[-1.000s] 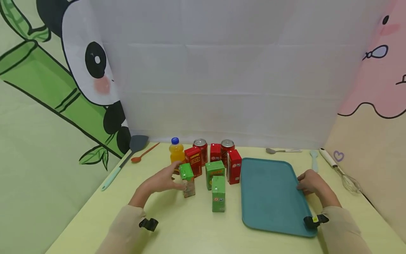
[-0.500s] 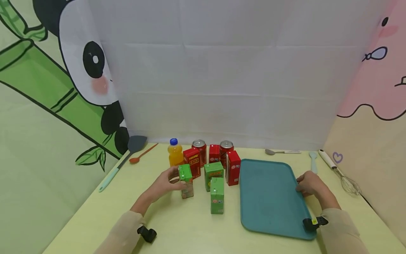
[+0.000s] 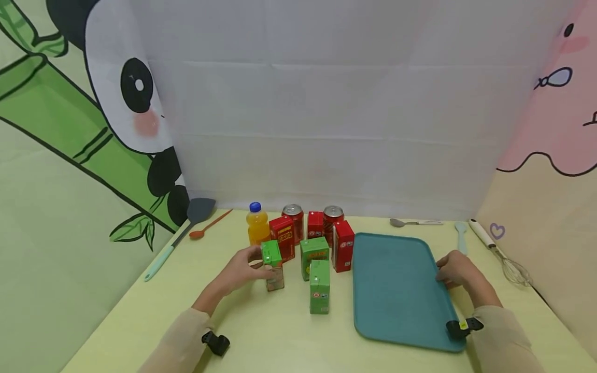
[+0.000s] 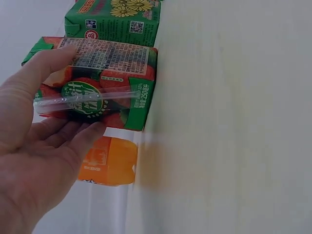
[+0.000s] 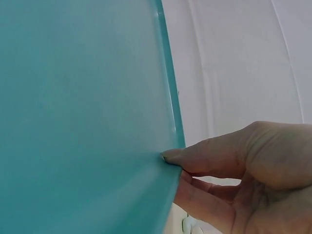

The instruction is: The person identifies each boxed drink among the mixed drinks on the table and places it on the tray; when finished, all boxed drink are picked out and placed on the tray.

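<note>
My left hand (image 3: 241, 268) grips a small juice box (image 4: 97, 83) with a green top, strawberry pictures and a clear-wrapped straw on its side. In the left wrist view the thumb lies across the printed label and the other fingers are on the opposite side. The box stands upright at the front left of a group of drinks. My right hand (image 3: 459, 268) pinches the right rim of a teal tray (image 3: 401, 290), thumb (image 5: 204, 155) on top and fingers below. Near the left hand are a red drink carton (image 3: 283, 238) and an orange juice bottle (image 3: 258, 227).
Two green cartons (image 3: 319, 287), more red cartons (image 3: 343, 246) and two red cans (image 3: 293, 223) stand left of the tray. A spatula (image 3: 200, 210) and an orange-red spoon (image 3: 198, 234) lie at left. At right lie a grey spoon (image 3: 398, 223), a pale-blue utensil (image 3: 460, 235) and a whisk (image 3: 513, 269).
My left hand's fingers, earlier spread toward the bottle, have drawn in around the juice box. The right hand stays on the tray rim. The head view has shifted slightly.
</note>
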Demonstrator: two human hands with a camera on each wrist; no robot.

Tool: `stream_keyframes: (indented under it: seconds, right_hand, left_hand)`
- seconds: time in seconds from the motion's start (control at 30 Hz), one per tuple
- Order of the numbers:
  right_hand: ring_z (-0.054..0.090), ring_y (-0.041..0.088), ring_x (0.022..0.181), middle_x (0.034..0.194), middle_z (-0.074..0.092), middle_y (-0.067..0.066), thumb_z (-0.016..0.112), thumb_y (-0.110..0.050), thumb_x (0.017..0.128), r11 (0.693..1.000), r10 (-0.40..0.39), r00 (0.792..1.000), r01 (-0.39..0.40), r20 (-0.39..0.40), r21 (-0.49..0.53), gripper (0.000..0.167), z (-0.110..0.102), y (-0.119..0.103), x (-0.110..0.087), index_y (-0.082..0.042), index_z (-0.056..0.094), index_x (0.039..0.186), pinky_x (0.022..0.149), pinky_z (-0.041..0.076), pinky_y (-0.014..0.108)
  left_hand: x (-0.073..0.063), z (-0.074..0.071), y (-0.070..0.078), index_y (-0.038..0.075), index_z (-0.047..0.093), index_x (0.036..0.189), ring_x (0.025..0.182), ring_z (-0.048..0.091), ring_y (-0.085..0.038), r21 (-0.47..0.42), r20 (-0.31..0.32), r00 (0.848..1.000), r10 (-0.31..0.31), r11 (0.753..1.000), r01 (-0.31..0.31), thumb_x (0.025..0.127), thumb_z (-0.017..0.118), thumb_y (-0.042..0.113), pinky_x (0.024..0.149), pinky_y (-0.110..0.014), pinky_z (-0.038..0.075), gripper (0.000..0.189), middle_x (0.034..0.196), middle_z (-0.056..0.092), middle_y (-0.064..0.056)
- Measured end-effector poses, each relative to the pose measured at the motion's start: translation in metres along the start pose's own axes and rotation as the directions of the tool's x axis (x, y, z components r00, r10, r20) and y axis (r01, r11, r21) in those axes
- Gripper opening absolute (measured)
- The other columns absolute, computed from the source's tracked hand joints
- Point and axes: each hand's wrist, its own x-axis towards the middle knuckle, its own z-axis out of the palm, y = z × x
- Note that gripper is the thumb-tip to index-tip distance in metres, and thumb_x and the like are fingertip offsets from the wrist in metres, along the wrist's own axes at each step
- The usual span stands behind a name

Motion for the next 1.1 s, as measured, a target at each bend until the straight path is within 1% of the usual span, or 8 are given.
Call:
stream_keyframes:
  seconds: [0.1,0.17,0.33,0.47,0.67,0.83,1.0,1.1]
  right_hand:
    - [0.069,0.031,0.084,0.112,0.059,0.042,0.067,0.007,0.083,1.0,0.003,1.0,-0.003,0.003,-0.006,0.049,0.001,-0.001,0.001,0.031,0.048,0.122,0.068,0.061,0.042]
    - [0.069,0.032,0.084,0.112,0.059,0.042,0.067,0.007,0.083,1.0,-0.001,1.0,0.001,0.004,-0.016,0.049,0.001,-0.001,0.0,0.031,0.048,0.121,0.068,0.061,0.042]
    - [0.069,0.038,0.085,0.113,0.057,0.044,0.066,0.008,0.084,0.999,-0.004,1.0,0.004,0.01,-0.032,0.047,-0.003,-0.002,-0.001,0.032,0.048,0.121,0.067,0.061,0.041]
    - [0.069,0.04,0.086,0.116,0.056,0.045,0.065,0.008,0.084,0.999,-0.006,1.0,0.007,0.015,-0.034,0.047,-0.003,-0.004,0.001,0.031,0.048,0.121,0.068,0.061,0.042]
    - [0.069,0.036,0.084,0.114,0.057,0.044,0.066,0.009,0.084,0.999,-0.001,1.0,0.001,0.015,-0.035,0.045,0.002,-0.002,0.003,0.031,0.05,0.119,0.067,0.061,0.04]
    - [0.07,0.035,0.084,0.115,0.057,0.043,0.066,0.008,0.084,0.999,-0.012,1.0,0.012,0.012,-0.035,0.046,0.004,-0.005,0.003,0.031,0.049,0.12,0.067,0.061,0.04]
    - [0.069,0.035,0.085,0.115,0.057,0.044,0.066,0.008,0.084,0.999,-0.016,1.0,0.016,0.018,-0.04,0.046,0.003,-0.006,0.002,0.031,0.049,0.12,0.068,0.061,0.04]
    - [0.07,0.036,0.084,0.115,0.057,0.044,0.067,0.008,0.084,0.999,-0.018,1.0,0.019,0.021,-0.039,0.045,0.004,-0.004,0.002,0.031,0.049,0.119,0.068,0.061,0.041]
  left_hand:
    - [-0.003,-0.005,0.003,0.005,0.057,0.133,0.122,0.055,-0.031,0.024,-0.011,1.0,-0.013,1.0,0.013,0.083,0.084,0.023,0.104,-0.044,0.046,0.059,0.128,0.061,-0.009]
    - [-0.005,-0.009,0.009,0.007,0.058,0.132,0.121,0.056,-0.03,0.027,-0.012,1.0,-0.013,1.0,0.013,0.083,0.084,0.024,0.102,-0.042,0.048,0.057,0.127,0.062,-0.008]
    - [-0.01,-0.02,0.032,0.007,0.057,0.133,0.121,0.056,-0.031,0.012,0.008,0.999,0.031,0.999,-0.031,0.085,0.081,0.021,0.1,-0.041,0.05,0.055,0.128,0.061,-0.009]
    - [-0.017,-0.024,0.051,0.005,0.056,0.135,0.12,0.058,-0.033,-0.01,0.005,0.998,0.06,0.998,-0.06,0.084,0.082,0.018,0.096,-0.038,0.052,0.058,0.129,0.06,-0.012]
    - [-0.023,-0.021,0.07,0.001,0.053,0.138,0.119,0.06,-0.034,-0.05,0.024,0.994,0.106,0.993,-0.105,0.084,0.082,0.013,0.094,-0.036,0.053,0.063,0.132,0.058,-0.016]
    - [-0.025,-0.016,0.084,-0.001,0.053,0.138,0.114,0.062,-0.033,-0.067,0.018,0.991,0.132,0.989,-0.13,0.083,0.082,0.011,0.092,-0.035,0.055,0.063,0.131,0.058,-0.018]
    - [-0.028,-0.009,0.097,-0.002,0.053,0.139,0.113,0.062,-0.035,-0.077,0.028,0.99,0.139,0.988,-0.136,0.084,0.082,0.012,0.092,-0.036,0.055,0.064,0.13,0.058,-0.02]
    - [-0.027,-0.004,0.101,-0.001,0.052,0.139,0.114,0.062,-0.035,-0.089,0.037,0.989,0.144,0.986,-0.141,0.084,0.082,0.012,0.091,-0.037,0.055,0.064,0.13,0.059,-0.019]
